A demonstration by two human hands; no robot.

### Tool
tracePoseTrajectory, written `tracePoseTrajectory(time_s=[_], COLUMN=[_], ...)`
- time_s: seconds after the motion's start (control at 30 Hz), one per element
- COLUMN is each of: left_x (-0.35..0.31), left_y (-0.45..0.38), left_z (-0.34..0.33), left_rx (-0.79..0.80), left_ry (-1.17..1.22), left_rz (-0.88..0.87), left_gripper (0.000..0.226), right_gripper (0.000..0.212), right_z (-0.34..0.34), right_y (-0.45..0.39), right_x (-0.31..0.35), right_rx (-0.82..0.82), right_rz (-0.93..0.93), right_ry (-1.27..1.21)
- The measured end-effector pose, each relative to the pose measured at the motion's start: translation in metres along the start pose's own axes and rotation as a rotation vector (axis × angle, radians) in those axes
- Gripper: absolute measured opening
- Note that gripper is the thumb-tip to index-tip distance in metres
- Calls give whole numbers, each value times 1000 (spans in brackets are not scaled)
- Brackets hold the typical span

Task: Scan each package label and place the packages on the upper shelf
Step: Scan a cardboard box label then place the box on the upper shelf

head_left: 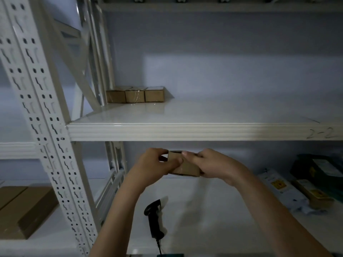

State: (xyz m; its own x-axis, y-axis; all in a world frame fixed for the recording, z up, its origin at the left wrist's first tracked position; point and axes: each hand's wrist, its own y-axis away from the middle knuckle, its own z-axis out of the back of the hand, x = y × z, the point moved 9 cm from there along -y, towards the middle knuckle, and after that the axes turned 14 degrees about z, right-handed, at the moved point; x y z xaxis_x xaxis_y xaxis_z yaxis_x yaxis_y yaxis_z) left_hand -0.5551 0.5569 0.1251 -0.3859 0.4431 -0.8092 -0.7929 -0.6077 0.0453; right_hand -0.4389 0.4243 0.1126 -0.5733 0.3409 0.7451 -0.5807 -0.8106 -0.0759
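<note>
I see a plain brown cardboard package (185, 166), matching the three brown boxes (135, 96) on the glossy white upper shelf (204, 131). The upright post (37, 101) is white, patterned with dark punched holes. The scanner (155, 221) is black with a pale grip. Right-hand parcels (278, 186) carry yellow labels.

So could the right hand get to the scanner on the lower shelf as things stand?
Probably not yet: the right hand and the left hand both grip the small box. The scanner lies uncovered below, so once freed, the way looks open.
</note>
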Motion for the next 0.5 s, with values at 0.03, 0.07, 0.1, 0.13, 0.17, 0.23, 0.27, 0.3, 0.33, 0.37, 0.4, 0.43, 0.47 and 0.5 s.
tracePoseTrajectory(time_s=[0.03,0.07,0.1,0.13,0.17,0.23,0.27,0.3,0.33,0.37,0.4,0.43,0.47,0.5], left_x=[-9,-17,-25,-32,-38,-50,-55,-61,-65,-70,-74,-78,-82,-87], left_y=[6,13,19,24,29,38,42,46,50,54,58,62,66,70], left_z=[7,13,18,23,28,38,43,47,52,56,60,64,69,73], left_rx=[13,33,51,57,48,12,-7,-27,-44,-60,-74,-90,-105,-116], left_ry=[-9,-5,12,27,39,42,33,21,6,-7,-17,-24,-29,-26], left_rz=[-10,-16,-21,-27,-32,-31,-34,-38,-41,-46,-53,-66,-84,-106], left_gripper=[45,43,43,42,44,50,49,46,44,43,43,44,44,45], right_gripper=[96,92,87,80,73,68,68,68,70,72,72,73,74,77], right_z=[6,12,18,25,32,46,50,54,56,58,59,61,64,68], right_y=[4,8,11,14,17,21,23,25,26,29,31,35,37,40], right_x=[10,18,26,35,44,60,67,73,78,82,88,94,100,106], right_rx=[16,28,29,20,4,-27,-35,-39,-39,-39,-40,-45,-55,-73], right_rz=[25,43,57,72,92,132,148,154,154,156,163,173,185,199], right_ry=[29,44,47,50,59,99,105,90,64,41,29,25,30,53])
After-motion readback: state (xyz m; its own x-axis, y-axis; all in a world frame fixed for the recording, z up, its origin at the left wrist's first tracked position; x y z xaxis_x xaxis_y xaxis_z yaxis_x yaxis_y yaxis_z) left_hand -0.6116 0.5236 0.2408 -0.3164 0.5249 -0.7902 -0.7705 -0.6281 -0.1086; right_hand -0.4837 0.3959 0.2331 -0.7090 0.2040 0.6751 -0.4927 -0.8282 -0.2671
